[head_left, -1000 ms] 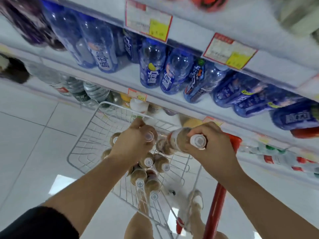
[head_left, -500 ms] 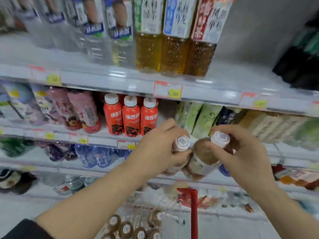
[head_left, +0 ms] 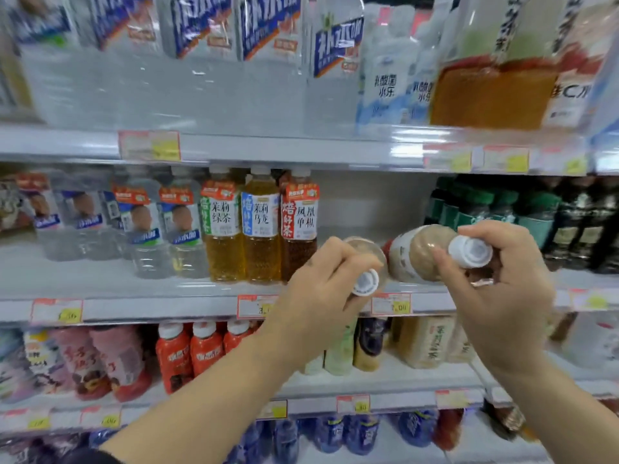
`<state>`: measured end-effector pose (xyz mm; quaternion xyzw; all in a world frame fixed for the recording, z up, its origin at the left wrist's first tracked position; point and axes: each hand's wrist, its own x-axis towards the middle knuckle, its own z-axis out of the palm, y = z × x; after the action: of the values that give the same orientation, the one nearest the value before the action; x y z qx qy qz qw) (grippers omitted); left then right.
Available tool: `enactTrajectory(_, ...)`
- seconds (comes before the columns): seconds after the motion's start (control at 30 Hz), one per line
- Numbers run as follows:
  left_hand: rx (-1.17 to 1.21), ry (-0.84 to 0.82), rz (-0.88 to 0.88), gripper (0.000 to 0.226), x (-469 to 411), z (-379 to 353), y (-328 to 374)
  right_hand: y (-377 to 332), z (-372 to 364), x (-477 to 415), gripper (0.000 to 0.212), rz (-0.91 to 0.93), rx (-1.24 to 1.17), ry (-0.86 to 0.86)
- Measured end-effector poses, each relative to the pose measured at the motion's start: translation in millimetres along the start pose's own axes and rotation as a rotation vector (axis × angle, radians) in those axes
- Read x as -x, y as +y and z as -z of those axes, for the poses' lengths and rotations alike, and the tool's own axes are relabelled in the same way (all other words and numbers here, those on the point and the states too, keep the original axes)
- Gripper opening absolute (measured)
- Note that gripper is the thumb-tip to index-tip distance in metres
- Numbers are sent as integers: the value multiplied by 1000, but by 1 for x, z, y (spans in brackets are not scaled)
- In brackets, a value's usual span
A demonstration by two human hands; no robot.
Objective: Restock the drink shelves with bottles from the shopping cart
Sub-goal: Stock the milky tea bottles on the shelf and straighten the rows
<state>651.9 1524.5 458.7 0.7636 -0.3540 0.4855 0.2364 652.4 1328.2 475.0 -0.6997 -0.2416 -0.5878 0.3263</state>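
Brown bottles (head_left: 412, 259) gripped in left hand (head_left: 321, 296) and right hand (head_left: 502, 296) hover at shelf edge (head_left: 167, 308), facing bare gap (head_left: 368, 209).

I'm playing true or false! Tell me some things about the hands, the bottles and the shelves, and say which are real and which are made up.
1. The left hand holds a brown bottle with a white cap. True.
2. The right hand is empty. False: it holds a second brown bottle, also white-capped.
3. The middle shelf has a bare gap between the three tea bottles and the dark green bottles. True.
4. The red bottles stand right beside the tea bottles. False: they stand one shelf lower.
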Motion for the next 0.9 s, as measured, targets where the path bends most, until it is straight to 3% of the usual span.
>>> enactTrajectory(0.2,-24,-29,143,22,-10,-47,-13,53,-20,-5,23,-75,-43,-31)
enactTrajectory(0.4,-14,77,345,22,-24,-80,-11,86,-40,-10,26,-204,-119,-16)
enactTrajectory(0.57,83,280,620,28,-55,-97,-18,102,-61,-40,46,-583,-304,61)
enactTrajectory(0.63,140,357,717,33,-68,-102,-22,112,-71,-50,46,-678,-306,55)
enactTrajectory(0.77,308,457,868,37,-86,-121,-27,127,-96,-51,34,-753,-380,-65)
enactTrajectory(0.9,343,466,937,29,-103,-132,-42,130,-105,-35,48,-765,-451,-285)
